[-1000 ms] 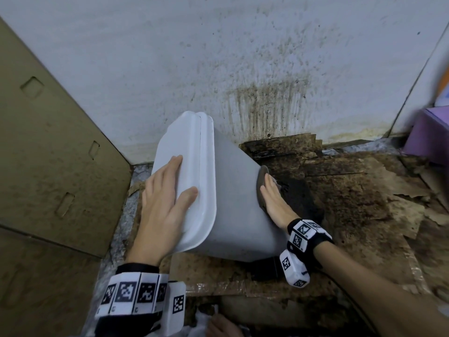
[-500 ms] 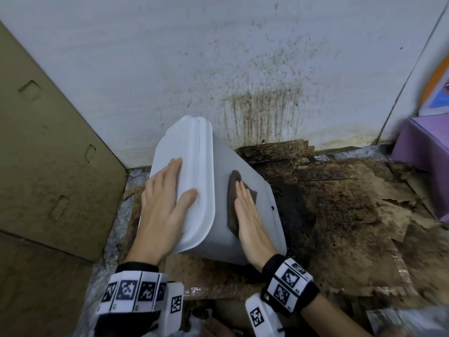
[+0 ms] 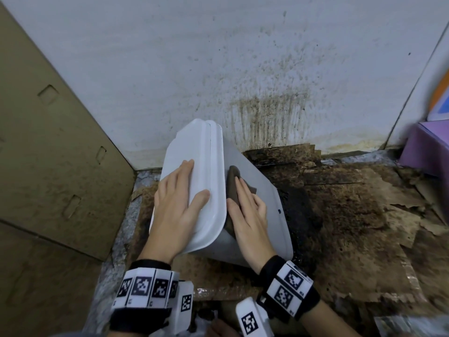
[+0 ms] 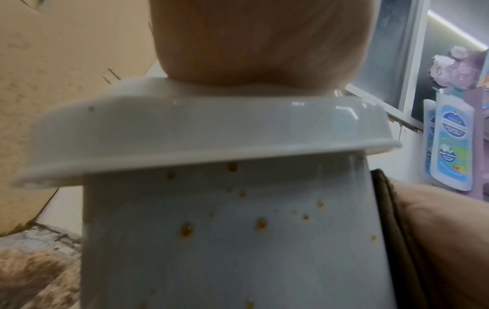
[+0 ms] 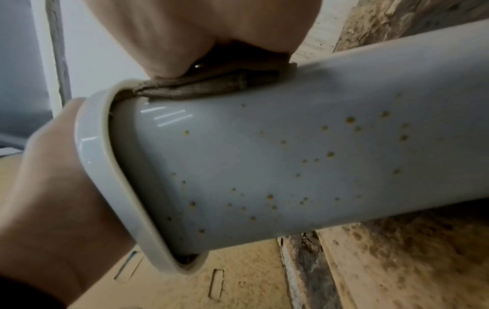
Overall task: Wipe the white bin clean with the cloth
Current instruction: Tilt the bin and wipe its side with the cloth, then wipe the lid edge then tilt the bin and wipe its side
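White plastic lidded bin (image 3: 252,203) lies tipped on its side on stained brown cardboard (image 3: 352,227) on the floor, near the spattered white wall (image 3: 218,69), lid end toward a cardboard panel (image 3: 48,142) at left. Left hand (image 3: 178,210) flat on the lid, fingers straight, thumb spread, bracing, not gripping. Right hand (image 3: 247,215) flat w/ straight fingers pressing a dark brown folded cloth (image 3: 232,188) onto the upper side wall, just beside the lid rim. Wrist views show many small brown specks on the near side wall (image 5: 291,167), not yet wiped. Risks, my guess: bin rolls or slides if left hand eases off while right pushes; cloth looks already soiled, so may smear rather than lift; cloth edge could snag under the lid lip; bin resting on dirty cardboard may re-soil the underside.
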